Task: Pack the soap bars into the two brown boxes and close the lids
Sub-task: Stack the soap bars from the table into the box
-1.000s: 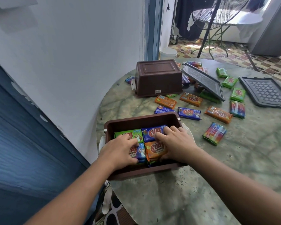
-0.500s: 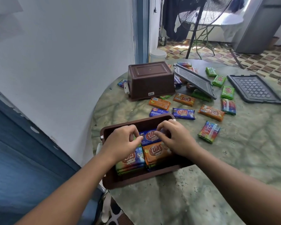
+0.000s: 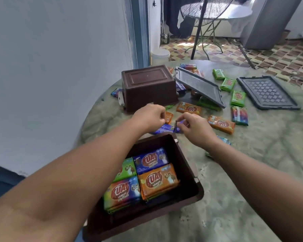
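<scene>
Beyond the near brown box, both hands reach over the counter to purple soap bars lying just past its far rim. Left hand: fingers curled, pinching one purple bar. Right hand: fingers pinching the end of a second purple bar beside it. Near box open, upright, holding four bars on top: green, purple, rainbow, orange. Second brown box upside down at the counter's far side. One grey lid tilted, propped on loose bars; other lid flat to the right. Orange, green, rainbow bars scattered between them.
</scene>
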